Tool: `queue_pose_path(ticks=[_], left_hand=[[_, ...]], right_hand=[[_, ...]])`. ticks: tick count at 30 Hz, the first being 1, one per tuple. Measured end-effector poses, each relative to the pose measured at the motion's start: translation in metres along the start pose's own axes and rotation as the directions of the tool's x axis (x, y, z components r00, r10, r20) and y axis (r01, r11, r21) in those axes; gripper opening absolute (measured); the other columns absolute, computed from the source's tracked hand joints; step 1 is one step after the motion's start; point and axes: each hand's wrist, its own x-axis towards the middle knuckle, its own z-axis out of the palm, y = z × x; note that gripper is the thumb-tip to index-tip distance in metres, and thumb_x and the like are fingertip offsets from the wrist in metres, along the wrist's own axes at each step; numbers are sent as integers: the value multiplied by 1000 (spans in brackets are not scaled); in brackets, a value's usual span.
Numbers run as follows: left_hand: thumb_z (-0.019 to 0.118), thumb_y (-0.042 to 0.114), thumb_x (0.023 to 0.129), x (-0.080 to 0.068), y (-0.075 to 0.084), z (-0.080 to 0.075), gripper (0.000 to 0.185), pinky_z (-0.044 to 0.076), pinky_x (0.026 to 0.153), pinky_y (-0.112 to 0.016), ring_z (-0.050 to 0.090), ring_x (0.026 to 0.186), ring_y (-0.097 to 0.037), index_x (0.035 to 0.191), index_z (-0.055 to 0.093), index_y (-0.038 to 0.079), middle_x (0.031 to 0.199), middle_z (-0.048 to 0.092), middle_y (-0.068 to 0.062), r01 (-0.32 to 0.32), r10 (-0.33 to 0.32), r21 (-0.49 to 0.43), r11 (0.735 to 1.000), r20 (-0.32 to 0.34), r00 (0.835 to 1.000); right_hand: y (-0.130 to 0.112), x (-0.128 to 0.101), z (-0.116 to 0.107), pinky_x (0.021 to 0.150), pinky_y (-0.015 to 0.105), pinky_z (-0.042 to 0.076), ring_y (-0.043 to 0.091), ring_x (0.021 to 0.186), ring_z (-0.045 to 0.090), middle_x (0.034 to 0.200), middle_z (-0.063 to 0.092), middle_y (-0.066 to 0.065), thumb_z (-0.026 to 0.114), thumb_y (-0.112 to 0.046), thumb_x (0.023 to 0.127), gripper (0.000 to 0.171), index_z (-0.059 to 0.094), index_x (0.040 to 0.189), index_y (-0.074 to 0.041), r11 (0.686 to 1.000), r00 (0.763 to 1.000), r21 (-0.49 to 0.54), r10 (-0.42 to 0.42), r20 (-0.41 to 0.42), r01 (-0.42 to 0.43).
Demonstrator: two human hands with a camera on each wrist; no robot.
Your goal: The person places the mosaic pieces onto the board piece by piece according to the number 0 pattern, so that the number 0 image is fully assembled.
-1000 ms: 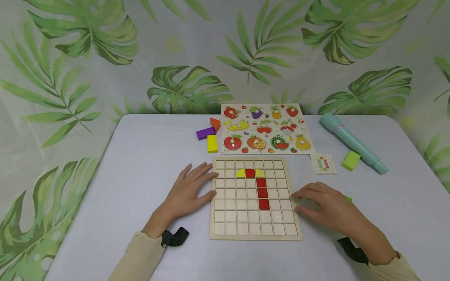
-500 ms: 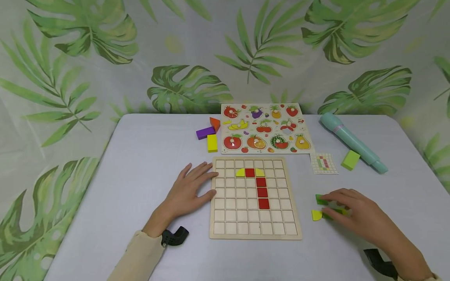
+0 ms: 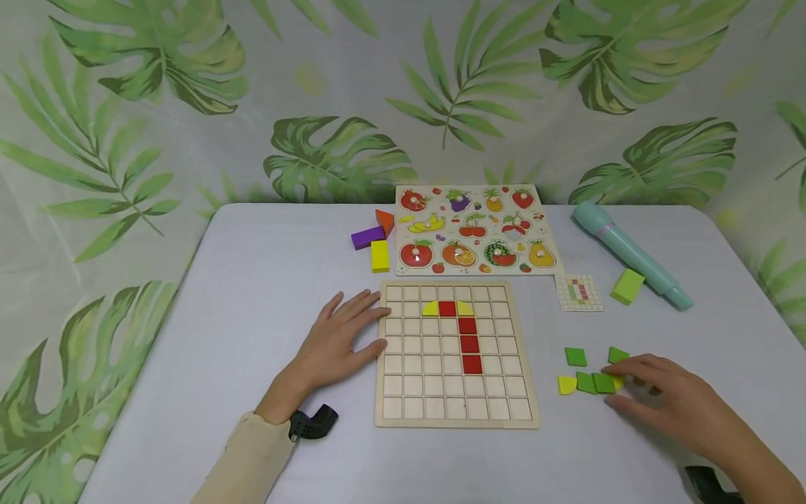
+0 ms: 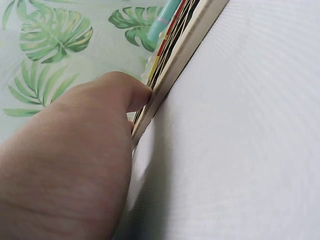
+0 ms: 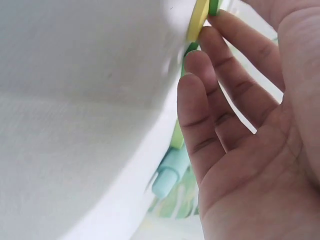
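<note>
A wooden grid board [image 3: 457,413] lies in front of me with several red squares [image 3: 469,344] and two yellow quarter-round tiles [image 3: 431,309] set in it. My left hand [image 3: 343,339] rests flat on the table, its fingers straight against the board's left edge [image 4: 165,90]. My right hand [image 3: 661,395] lies to the right of the board, fingers extended and touching a cluster of loose green tiles [image 3: 595,382] and a yellow tile [image 3: 567,385]. In the right wrist view the fingertips [image 5: 192,70] touch a yellow tile [image 5: 197,22].
A fruit peg puzzle [image 3: 475,231] lies behind the board, with purple, orange and yellow blocks [image 3: 374,241] to its left. A small pattern card [image 3: 580,292], a green block [image 3: 627,286] and a teal cylinder [image 3: 630,255] lie at the right.
My right hand has left the board's right edge and moved right and toward me, uncovering the loose green and yellow tiles. The left hand has stayed still.
</note>
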Motion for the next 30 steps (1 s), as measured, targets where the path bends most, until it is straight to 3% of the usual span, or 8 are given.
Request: queue_pose_path(ticks=[9,17,30], left_hand=[[63,45,98,0,-1,2,52,13,129,-53,32,155,-21,145,59,23,163,44,-2,1,-1,3,1000,0,1000],[63,45,98,-1,-2,3,52,12,130,-53,32,155,-21,146,59,23,163,44,-2,3,-3,3,1000,0,1000],[62,45,99,0,-2,1,52,12,129,-53,32,155,-21,146,59,23,163,43,-2,-3,3,0,1000,1,1000]], right_hand=[[8,-3,2,62,22,53,-7,83,53,105,70,-4,96,-21,68,43,76,106,-23,1000,1000,1,11,-1,-11],[1,2,3,64,21,53,-4,83,54,103,70,-5,96,-21,69,42,77,106,-24,1000,999,-1,2,-39,-2],[7,1,0,58,22,52,-6,80,52,99,70,-4,93,-19,72,36,77,104,-19,998,998,-22,59,33,-58]])
